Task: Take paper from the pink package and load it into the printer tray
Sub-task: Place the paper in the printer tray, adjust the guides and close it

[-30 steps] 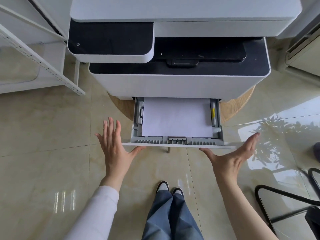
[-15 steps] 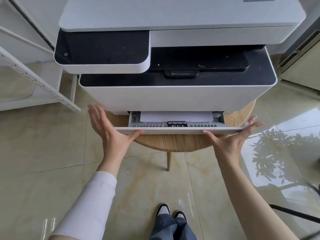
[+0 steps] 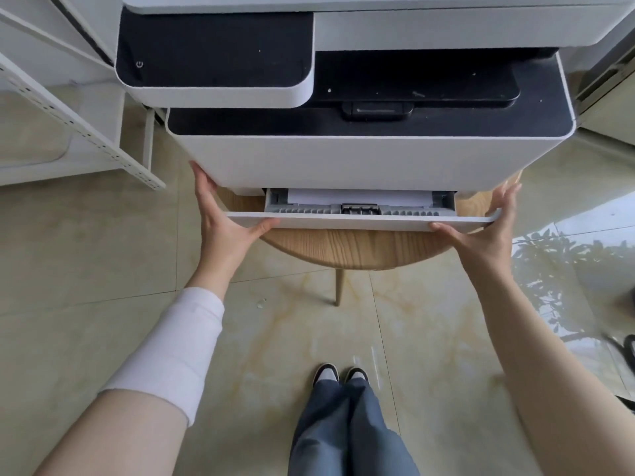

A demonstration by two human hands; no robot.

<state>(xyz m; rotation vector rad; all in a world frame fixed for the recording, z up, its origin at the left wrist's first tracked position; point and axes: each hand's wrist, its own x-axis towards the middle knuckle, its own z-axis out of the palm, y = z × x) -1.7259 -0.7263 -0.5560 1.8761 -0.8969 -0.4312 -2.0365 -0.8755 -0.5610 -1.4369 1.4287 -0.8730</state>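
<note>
A white and black printer (image 3: 357, 159) stands on a round wooden table (image 3: 350, 249). Its paper tray (image 3: 360, 222) sticks out only a little at the bottom front, with a strip of white paper (image 3: 357, 197) showing inside. My left hand (image 3: 223, 221) presses flat against the tray's left end, thumb on the front face and fingers reaching up to the printer's corner. My right hand (image 3: 488, 228) presses the right end the same way, thumb on the front face. The pink package is not in view.
A white metal shelf frame (image 3: 86, 132) stands to the left of the printer. A table leg (image 3: 339, 286) drops to the glossy tiled floor (image 3: 103, 235). My shoes (image 3: 340, 374) and trouser legs are below. A dark chair frame (image 3: 625, 355) shows at the right edge.
The tray, pulled far out with the paper stack exposed a second ago, has slid most of the way into the printer. Both hands moved forward with it, pressed on its ends.
</note>
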